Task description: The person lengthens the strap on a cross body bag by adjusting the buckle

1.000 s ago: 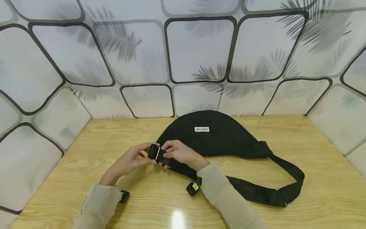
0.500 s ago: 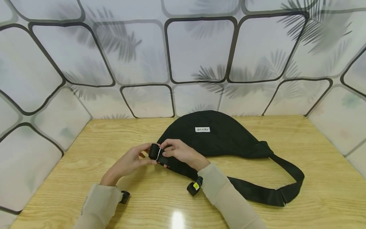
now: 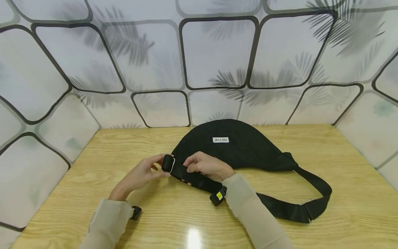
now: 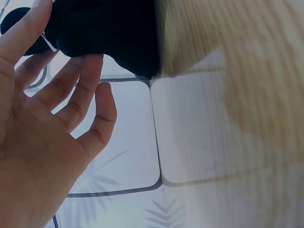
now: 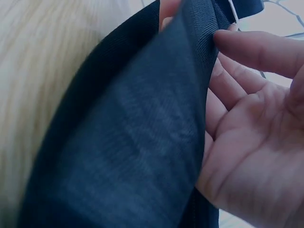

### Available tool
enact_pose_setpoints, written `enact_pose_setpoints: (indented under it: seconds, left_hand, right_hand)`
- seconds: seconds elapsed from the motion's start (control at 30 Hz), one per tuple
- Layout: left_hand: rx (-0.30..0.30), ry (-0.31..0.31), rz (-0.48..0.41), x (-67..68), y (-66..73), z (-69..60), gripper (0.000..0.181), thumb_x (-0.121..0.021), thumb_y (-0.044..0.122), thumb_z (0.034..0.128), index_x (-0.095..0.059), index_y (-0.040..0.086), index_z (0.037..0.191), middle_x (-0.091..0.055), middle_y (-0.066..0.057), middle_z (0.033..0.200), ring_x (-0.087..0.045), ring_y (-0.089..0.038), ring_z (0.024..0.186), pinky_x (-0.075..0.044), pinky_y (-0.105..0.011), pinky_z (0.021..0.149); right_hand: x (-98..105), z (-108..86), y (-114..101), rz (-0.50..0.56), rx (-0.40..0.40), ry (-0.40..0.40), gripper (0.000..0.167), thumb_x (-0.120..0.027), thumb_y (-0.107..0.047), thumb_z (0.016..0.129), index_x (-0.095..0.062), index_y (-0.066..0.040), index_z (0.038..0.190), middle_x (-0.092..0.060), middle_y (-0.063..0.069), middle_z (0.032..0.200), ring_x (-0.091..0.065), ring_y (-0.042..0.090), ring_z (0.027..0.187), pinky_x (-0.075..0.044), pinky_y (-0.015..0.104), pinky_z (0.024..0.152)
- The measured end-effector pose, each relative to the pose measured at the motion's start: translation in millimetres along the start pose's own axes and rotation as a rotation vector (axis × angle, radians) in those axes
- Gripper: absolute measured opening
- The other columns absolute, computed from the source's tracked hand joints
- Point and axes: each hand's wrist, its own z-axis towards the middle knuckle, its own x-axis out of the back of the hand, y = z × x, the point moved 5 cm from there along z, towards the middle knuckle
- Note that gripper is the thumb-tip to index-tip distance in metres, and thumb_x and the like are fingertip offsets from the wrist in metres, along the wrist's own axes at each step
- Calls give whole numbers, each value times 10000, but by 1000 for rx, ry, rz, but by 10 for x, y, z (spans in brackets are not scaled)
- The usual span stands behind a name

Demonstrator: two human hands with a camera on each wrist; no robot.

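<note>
A black waist bag (image 3: 231,152) with a small white label lies on the wooden table. Its strap (image 3: 199,180) passes through a metal slider (image 3: 172,165) at the bag's left end. My left hand (image 3: 140,176) pinches the looped strap (image 3: 168,163) beside the slider between thumb and fingers; its other fingers spread behind, as the left wrist view shows. Just right of the slider, my right hand (image 3: 209,165) pinches the strap, thumb on the near face and fingers behind it (image 5: 251,109).
The strap's far part (image 3: 290,211) curves over the table (image 3: 161,221) at the right, with a fold near its end. A patterned cloth wall (image 3: 217,55) stands behind the table and along both sides. Each wrist carries a small black camera.
My right hand has moved right along the strap, away from the slider, and more of the strap shows between the two hands. My left hand has stayed nearly in place.
</note>
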Motion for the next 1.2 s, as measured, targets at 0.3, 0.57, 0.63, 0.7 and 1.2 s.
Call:
enact_pose_setpoints:
  seconds: [0.3,0.57,0.63,0.7,1.2]
  left_hand:
    - [21,-6,1,-10,1,3,497,-727,91,952,-555,-67,1391,-691,-87,1121,-608,-252,982,-501,-402,816]
    - [-8,3,2,-12,14,-2,451,-740,86,940,-596,-45,1347,-700,-65,1097,-612,-234,961,-504,-376,794]
    - [-19,3,-2,-18,19,-1,441,-744,83,936,-603,-40,1336,-702,-63,1098,-616,-230,959,-507,-369,786]
    - [-22,3,-3,-24,23,1,427,-746,82,934,-611,-36,1322,-700,-58,1096,-617,-224,958,-506,-367,786]
    - [3,-4,19,-46,37,19,368,-734,102,949,-626,-18,1281,-691,-35,1068,-619,-220,965,-505,-408,815]
  right_hand:
    - [-27,32,1,-57,30,10,199,-478,137,977,-594,149,1139,-634,105,821,-674,190,644,-588,365,732]
    - [-98,71,-40,-71,42,77,172,-478,113,992,-604,118,1110,-682,138,856,-675,184,637,-590,358,693]
    - [-116,77,-48,-63,50,106,164,-484,109,994,-589,112,1120,-694,158,882,-677,191,643,-590,357,692]
    - [-138,80,-61,-45,59,138,162,-488,105,999,-563,104,1141,-702,176,915,-678,198,650,-589,355,684]
    - [-157,69,-91,4,74,148,182,-520,64,1008,-521,73,1190,-705,196,1003,-696,223,746,-577,347,748]
